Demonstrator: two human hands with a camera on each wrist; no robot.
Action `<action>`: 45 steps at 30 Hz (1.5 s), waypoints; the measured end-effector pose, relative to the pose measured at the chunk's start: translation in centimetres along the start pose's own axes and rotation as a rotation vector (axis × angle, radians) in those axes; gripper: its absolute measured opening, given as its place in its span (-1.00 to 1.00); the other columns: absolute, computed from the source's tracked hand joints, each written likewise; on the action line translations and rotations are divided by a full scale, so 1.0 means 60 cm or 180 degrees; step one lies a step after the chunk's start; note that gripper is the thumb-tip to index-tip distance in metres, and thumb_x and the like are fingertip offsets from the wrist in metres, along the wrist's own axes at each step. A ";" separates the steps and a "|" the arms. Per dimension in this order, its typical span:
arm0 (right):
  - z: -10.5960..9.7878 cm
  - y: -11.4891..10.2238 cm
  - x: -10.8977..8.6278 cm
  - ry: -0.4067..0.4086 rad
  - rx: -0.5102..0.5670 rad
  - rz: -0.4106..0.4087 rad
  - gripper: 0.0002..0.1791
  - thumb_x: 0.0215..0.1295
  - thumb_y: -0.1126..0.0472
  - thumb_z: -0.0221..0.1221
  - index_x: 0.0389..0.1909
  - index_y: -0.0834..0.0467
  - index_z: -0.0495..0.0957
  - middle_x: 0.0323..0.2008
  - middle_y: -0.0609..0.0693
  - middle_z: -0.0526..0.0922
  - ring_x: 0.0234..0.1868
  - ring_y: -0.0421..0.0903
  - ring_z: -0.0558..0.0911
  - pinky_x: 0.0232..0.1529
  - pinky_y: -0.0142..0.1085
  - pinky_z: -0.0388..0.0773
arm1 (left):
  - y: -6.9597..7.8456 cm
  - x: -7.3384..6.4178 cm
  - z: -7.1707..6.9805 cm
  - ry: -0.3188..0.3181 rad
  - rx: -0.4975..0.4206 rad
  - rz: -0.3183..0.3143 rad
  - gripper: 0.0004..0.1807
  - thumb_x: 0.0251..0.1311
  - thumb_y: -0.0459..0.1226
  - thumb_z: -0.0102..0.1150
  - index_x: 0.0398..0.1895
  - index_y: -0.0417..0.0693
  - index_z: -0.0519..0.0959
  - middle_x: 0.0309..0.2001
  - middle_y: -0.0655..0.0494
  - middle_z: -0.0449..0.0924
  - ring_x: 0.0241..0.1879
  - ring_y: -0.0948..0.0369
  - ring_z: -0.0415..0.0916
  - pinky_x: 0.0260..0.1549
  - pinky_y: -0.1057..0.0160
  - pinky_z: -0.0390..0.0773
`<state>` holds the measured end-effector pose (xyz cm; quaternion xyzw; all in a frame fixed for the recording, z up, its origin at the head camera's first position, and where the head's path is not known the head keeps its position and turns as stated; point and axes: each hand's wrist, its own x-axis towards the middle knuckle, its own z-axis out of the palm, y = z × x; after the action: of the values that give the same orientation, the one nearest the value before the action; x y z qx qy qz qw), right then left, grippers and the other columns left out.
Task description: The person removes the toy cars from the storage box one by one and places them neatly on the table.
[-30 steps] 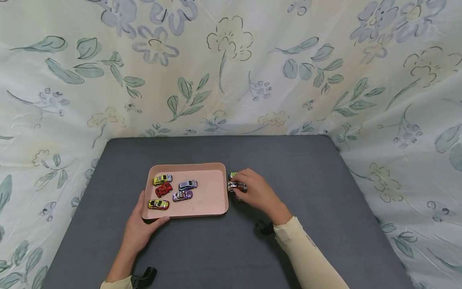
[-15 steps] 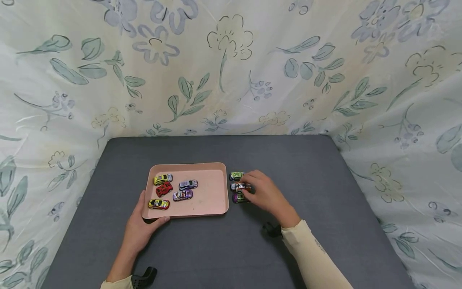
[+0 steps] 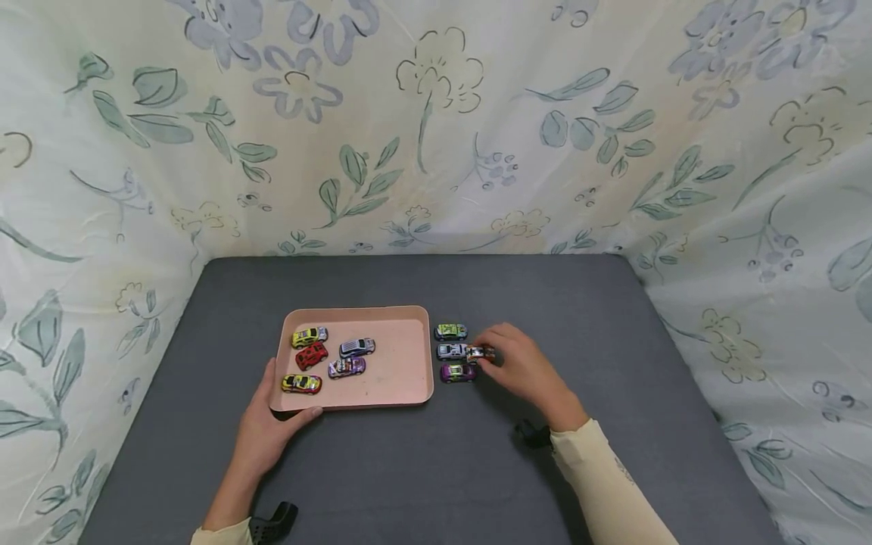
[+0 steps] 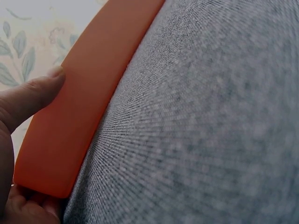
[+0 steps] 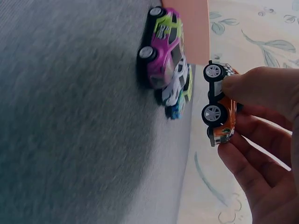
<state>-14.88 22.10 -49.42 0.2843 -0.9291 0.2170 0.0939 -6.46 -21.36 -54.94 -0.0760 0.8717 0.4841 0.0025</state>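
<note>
Nine small toy cars show in all: five in the one pink tray point(image 3: 398, 356), three on the surface point(image 3: 450, 469) just beyond the tray's right end, and one in the right hand point(image 3: 524, 371). The tray's five are a yellow car point(image 3: 309, 337), a red car point(image 3: 312, 355), a yellow-and-red car point(image 3: 302, 384), a silver-blue car point(image 3: 357, 347) and a purple-and-white car point(image 3: 347, 367). Outside stand a green car point(image 3: 451, 331), a white car point(image 3: 450, 351) and a magenta car point(image 3: 457, 372), in a row. The right hand pinches an orange car point(image 5: 222, 102) between thumb and fingers, off the surface, wheels downward; the head view shows it overlapping the white car's right end. The left hand point(image 3: 264, 431) grips the tray's near left corner, thumb against the outer wall. The magenta car's side carries dark graphics on lime, too blurred to read. The cars have glossy, rounded bodies; on the orange one, black tyres circle silvery spoked wheels, near a checkered patch. The tray is a smooth, shallow rectangle with rounded corners. Grey woven fabric covers the surface, and floral cloth point(image 3: 436, 189) hangs behind.
</note>
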 end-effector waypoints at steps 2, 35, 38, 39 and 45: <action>-0.002 0.004 -0.004 -0.0026 -0.0005 0.0026 -0.71 0.14 0.27 0.49 -0.12 0.02 0.71 -0.14 -0.17 0.64 -0.11 -0.18 0.55 -0.12 -0.19 0.58 | 0.000 0.000 0.000 0.0000 0.0007 0.0007 0.38 0.00 0.05 0.58 0.67 0.09 -0.26 0.59 -0.26 -0.05 0.53 -0.25 -0.06 0.35 -0.37 0.06; -0.001 0.038 -0.044 -0.0304 0.0127 0.0438 -0.77 0.16 0.24 0.49 -0.17 0.02 0.72 -0.17 -0.17 0.66 -0.16 -0.20 0.57 -0.12 -0.16 0.58 | 0.001 0.001 0.002 0.0006 0.0057 -0.0028 0.39 -0.02 0.06 0.59 0.67 0.11 -0.26 0.58 -0.28 -0.04 0.52 -0.26 -0.04 0.35 -0.36 0.07; 0.002 0.037 -0.046 -0.0326 0.0152 0.0462 -0.77 0.17 0.23 0.49 -0.17 0.01 0.71 -0.18 -0.18 0.65 -0.16 -0.20 0.57 -0.13 -0.16 0.58 | -0.002 0.001 0.003 0.0007 0.0058 -0.0005 0.39 -0.01 0.05 0.59 0.67 0.10 -0.27 0.58 -0.28 -0.05 0.52 -0.26 -0.05 0.34 -0.37 0.06; 0.003 0.037 -0.047 -0.0327 0.0157 0.0463 -0.77 0.17 0.24 0.49 -0.16 0.01 0.71 -0.18 -0.18 0.65 -0.16 -0.19 0.57 -0.13 -0.15 0.58 | -0.003 0.002 0.003 0.0013 0.0061 0.0004 0.38 0.00 0.05 0.59 0.67 0.09 -0.26 0.58 -0.27 -0.05 0.53 -0.26 -0.05 0.35 -0.37 0.06; 0.007 0.035 -0.049 -0.0332 0.0190 0.0480 -0.77 0.16 0.25 0.49 -0.17 0.02 0.72 -0.17 -0.17 0.65 -0.17 -0.18 0.57 -0.13 -0.14 0.58 | -0.005 0.003 0.005 0.0013 0.0076 -0.0009 0.38 0.00 0.06 0.58 0.67 0.14 -0.27 0.58 -0.27 -0.04 0.52 -0.26 -0.04 0.35 -0.36 0.07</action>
<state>-13.67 24.89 -51.39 0.2272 -0.9446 0.2359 0.0203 -6.60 -21.30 -55.37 -0.0782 0.8773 0.4735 0.0022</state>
